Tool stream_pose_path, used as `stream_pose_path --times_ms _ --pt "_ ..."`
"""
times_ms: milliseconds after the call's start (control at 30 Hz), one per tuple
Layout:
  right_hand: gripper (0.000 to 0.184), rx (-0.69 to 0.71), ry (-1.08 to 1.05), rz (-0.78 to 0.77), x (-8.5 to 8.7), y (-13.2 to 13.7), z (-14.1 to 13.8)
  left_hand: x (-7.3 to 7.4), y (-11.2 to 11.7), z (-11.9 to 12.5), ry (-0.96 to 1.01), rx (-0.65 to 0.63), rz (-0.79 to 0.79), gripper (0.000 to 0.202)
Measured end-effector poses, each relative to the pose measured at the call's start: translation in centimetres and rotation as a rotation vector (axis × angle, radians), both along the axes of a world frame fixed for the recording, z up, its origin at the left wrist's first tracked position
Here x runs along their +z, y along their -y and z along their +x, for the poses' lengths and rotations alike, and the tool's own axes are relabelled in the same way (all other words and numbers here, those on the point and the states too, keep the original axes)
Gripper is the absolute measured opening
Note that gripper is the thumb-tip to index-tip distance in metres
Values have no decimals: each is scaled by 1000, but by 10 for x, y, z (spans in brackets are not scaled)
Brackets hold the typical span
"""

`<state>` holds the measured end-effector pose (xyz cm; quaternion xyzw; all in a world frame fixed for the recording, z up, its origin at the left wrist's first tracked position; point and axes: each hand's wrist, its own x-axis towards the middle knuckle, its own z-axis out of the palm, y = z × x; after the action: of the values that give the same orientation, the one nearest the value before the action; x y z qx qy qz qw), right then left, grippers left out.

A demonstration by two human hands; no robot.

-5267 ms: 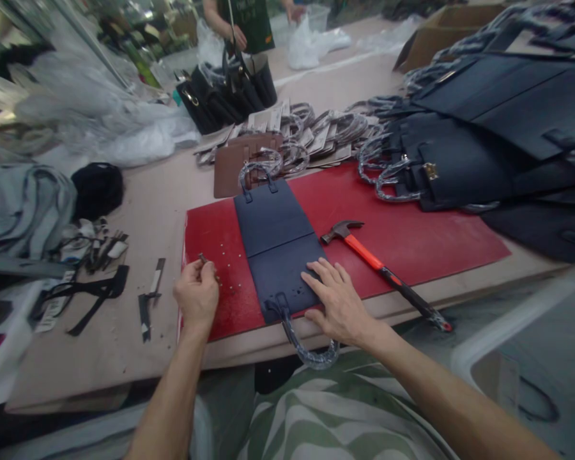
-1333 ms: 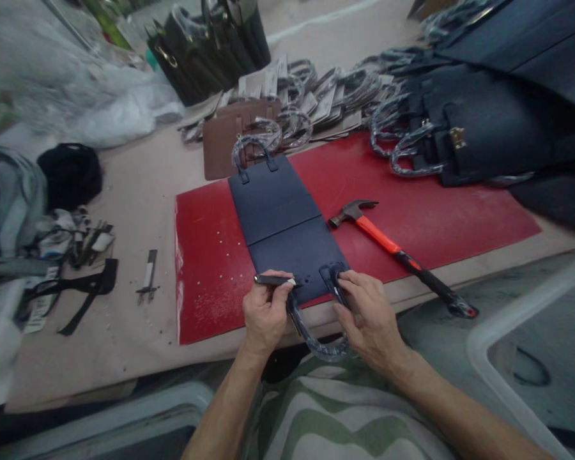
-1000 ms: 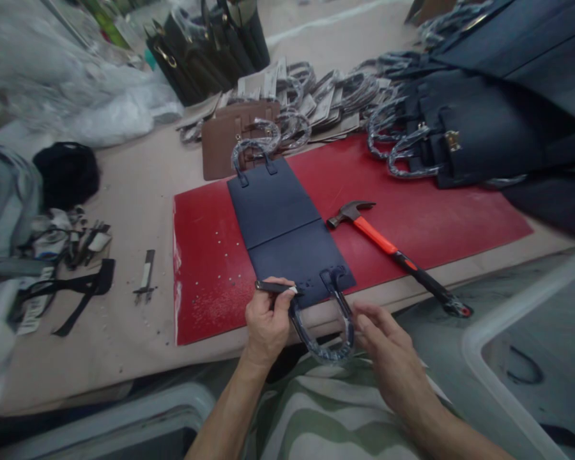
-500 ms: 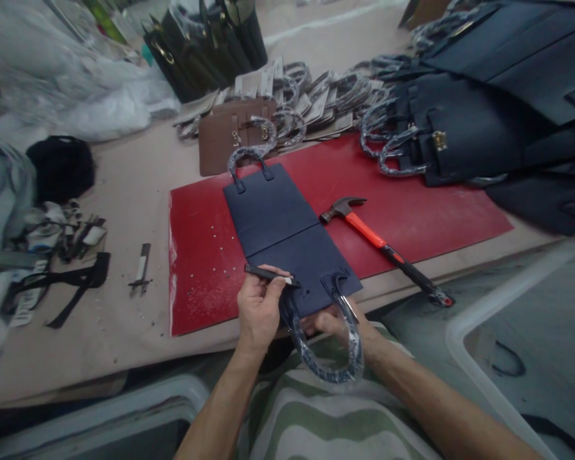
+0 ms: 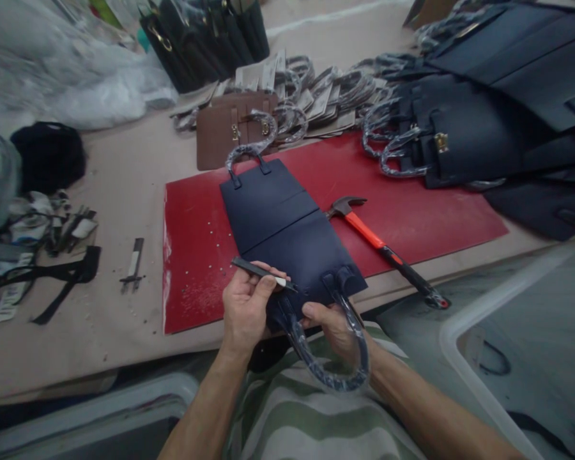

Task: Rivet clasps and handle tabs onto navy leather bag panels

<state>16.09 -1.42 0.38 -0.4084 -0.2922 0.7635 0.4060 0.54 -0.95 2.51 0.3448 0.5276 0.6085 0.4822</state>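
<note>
A navy bag panel [image 5: 287,223], with a fold line across its middle, lies on the red mat [image 5: 191,243]. Plastic-wrapped handles are on both its ends; the near handle [image 5: 338,381] loops down over my lap. My left hand [image 5: 246,308] pinches a slim dark tool with a white band [image 5: 252,267], its thin tip at the panel close to the near edge. My right hand [image 5: 338,326] grips that edge between the handle's ends, thumb on top and fingers hidden underneath. A claw hammer [image 5: 371,237] with an orange and black grip lies right of the panel.
A similar dark tool with prongs [image 5: 133,265] lies on the table at left, near black straps [image 5: 71,275]. Brown bag panels [image 5: 215,134] and wrapped handles are behind the mat. Navy bags [image 5: 483,121] are piled at right. A translucent bin [image 5: 453,345] stands at front right.
My right hand has come up from below the panel's edge, and its thumb now presses on top. The near end of the panel has shifted slightly; my left hand still holds the dark tool.
</note>
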Motion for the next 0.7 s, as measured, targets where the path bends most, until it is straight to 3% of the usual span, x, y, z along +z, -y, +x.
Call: stream_pose_path --times_ms 167,700 --pt "20 -3 -38 -21 2 -5 -8 10 -2 -2 -11 19 -16 25" --pt "19 11 -90 -194 -6 -6 -13 -3 3 -6 -20 18 8 21"
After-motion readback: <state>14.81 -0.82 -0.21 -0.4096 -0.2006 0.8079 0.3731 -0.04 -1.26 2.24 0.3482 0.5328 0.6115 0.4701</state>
